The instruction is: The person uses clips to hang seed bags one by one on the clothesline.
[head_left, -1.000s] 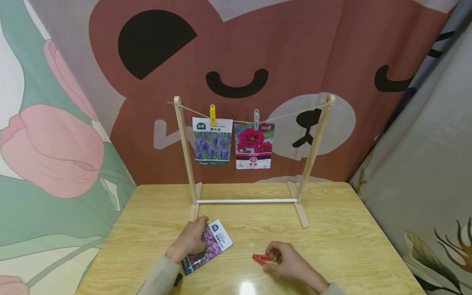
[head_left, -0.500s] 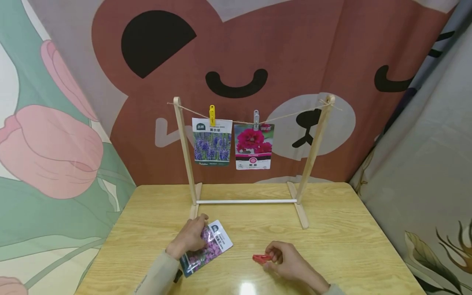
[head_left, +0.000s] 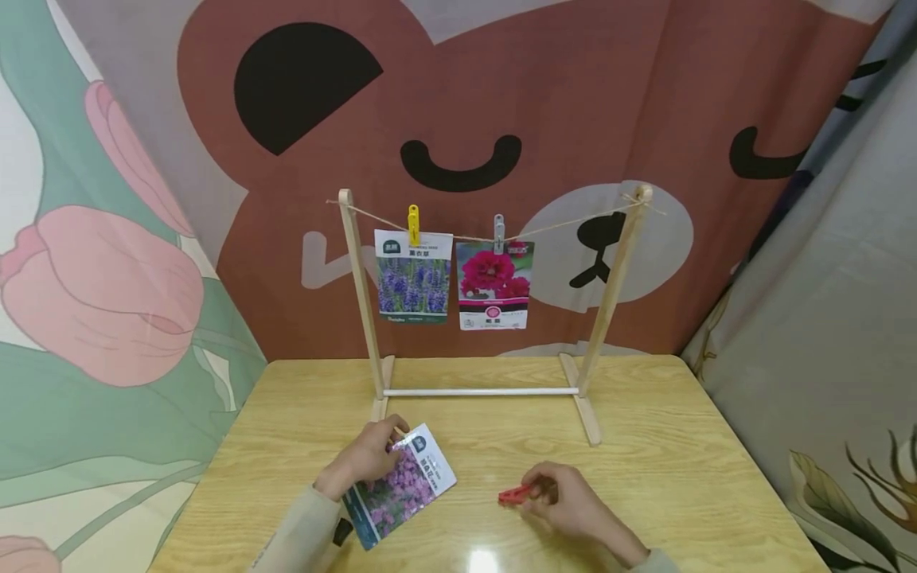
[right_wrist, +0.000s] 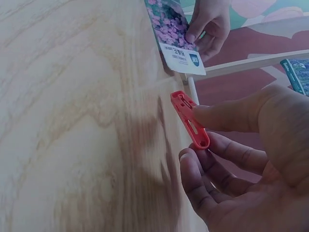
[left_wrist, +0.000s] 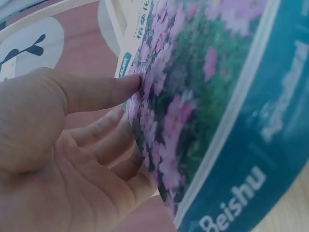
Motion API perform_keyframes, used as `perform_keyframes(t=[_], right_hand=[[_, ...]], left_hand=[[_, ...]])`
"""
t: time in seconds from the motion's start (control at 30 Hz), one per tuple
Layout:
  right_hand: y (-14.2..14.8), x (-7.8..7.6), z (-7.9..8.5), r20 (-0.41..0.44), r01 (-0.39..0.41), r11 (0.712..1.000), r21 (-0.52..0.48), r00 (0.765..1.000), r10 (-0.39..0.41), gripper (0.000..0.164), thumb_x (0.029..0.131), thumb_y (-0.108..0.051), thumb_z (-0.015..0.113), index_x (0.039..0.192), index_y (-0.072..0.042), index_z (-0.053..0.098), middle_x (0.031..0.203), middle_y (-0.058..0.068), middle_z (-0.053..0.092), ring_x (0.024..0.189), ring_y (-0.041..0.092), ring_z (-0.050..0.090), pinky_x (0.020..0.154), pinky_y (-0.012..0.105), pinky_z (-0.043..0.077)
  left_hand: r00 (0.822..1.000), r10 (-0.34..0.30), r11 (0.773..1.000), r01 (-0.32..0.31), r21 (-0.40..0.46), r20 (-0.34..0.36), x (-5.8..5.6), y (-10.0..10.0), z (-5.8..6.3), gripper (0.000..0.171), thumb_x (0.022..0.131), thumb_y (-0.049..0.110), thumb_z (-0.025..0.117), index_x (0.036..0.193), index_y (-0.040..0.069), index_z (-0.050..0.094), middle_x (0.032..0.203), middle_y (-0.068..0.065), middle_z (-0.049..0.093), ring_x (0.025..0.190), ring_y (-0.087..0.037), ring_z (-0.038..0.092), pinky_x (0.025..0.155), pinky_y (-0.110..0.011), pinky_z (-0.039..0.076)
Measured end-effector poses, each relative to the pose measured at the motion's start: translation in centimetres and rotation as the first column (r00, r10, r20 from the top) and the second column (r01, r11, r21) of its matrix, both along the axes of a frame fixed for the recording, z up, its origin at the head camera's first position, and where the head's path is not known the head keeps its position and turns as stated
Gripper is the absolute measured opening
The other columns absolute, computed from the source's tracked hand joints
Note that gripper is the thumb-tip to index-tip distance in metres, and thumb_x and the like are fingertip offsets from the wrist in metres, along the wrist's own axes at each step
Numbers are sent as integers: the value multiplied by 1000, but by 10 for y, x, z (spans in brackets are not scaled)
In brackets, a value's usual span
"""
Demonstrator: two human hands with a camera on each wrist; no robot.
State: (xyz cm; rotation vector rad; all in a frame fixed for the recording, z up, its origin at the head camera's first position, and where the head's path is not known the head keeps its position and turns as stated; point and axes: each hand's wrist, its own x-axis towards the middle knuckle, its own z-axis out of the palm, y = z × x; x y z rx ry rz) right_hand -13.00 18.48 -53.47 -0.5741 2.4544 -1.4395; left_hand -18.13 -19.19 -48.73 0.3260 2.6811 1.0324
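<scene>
My left hand (head_left: 365,461) pinches a seed packet (head_left: 411,489) with pink flowers by its side edge. In the left wrist view the thumb lies on the printed front of the packet (left_wrist: 193,106) and the fingers are behind it. My right hand (head_left: 566,497) holds a red clothespin (head_left: 513,496) between thumb and fingers, low over the table. In the right wrist view the clothespin (right_wrist: 190,118) lies along the fingertips, its two arms close together. Beyond it the left hand (right_wrist: 212,24) shows with the packet.
A wooden rack (head_left: 612,294) stands at the back of the table (head_left: 666,446). From its string (head_left: 566,224) hang a lavender packet (head_left: 413,282) on a yellow clothespin (head_left: 413,224) and a red-flower packet (head_left: 494,286) on a grey clothespin (head_left: 498,232). A printed curtain (head_left: 322,183) hangs behind.
The left hand has lifted the seed packet slightly off the table and tilted it. The right hand has shifted a little right and turned the red clothespin.
</scene>
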Motion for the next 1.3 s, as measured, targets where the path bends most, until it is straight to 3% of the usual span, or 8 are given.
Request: perform_keyframes(t=[0.17, 0.43, 0.73, 0.97, 1.13, 1.3], right_hand=[[2, -1, 4, -29, -5, 999, -33, 1000, 4, 29, 91, -9, 84, 115, 2, 72, 100, 9, 73, 86, 7, 65, 72, 23, 58], [9, -6, 19, -17, -31, 994, -103, 999, 30, 32, 96, -10, 80, 120, 7, 69, 108, 14, 73, 93, 15, 70, 78, 25, 61], [21, -13, 39, -13, -6, 989, -147, 1000, 5, 32, 98, -10, 78, 125, 6, 68, 124, 28, 69, 101, 30, 75, 82, 30, 63], [29, -19, 59, -42, 41, 991, -130, 998, -47, 28, 99, -11, 77, 124, -1, 70, 123, 19, 70, 103, 30, 74, 82, 30, 64], [35, -23, 70, -92, 25, 991, -134, 995, -37, 27, 100, -10, 76, 125, -2, 69, 124, 21, 68, 104, 32, 74, 83, 33, 64], [39, -27, 78, -112, 30, 990, -136, 993, -45, 27, 99, -9, 76, 124, -2, 69, 122, 20, 69, 106, 28, 75, 84, 30, 64]], left_hand=[[999, -34, 999, 34, -8, 17, 2, 0, 11, 28, 99, -4, 64, 126, 2, 67, 107, -13, 71, 84, -17, 63, 63, -31, 56], [993, -115, 993, 116, 9, -39, 2, 0, 25, 25, 104, 0, 62, 129, 1, 67, 120, -21, 72, 75, -13, 60, 60, -27, 50], [980, -160, 984, 167, 53, -116, 2, 4, 42, 23, 102, -1, 64, 123, 2, 72, 119, -15, 74, 102, -27, 73, 83, -39, 62], [976, -190, 973, 202, 109, -106, 2, 4, 54, 25, 106, 3, 62, 130, 1, 69, 124, -16, 72, 101, -26, 74, 79, -31, 62], [965, -210, 966, 229, 119, -155, 0, 8, 58, 21, 106, 2, 62, 124, 5, 73, 116, -11, 75, 97, -22, 74, 80, -28, 62], [963, -182, 969, 210, 133, -196, -1, 15, 64, 17, 107, 3, 61, 115, 7, 75, 109, -7, 76, 96, -21, 74, 82, -30, 61]])
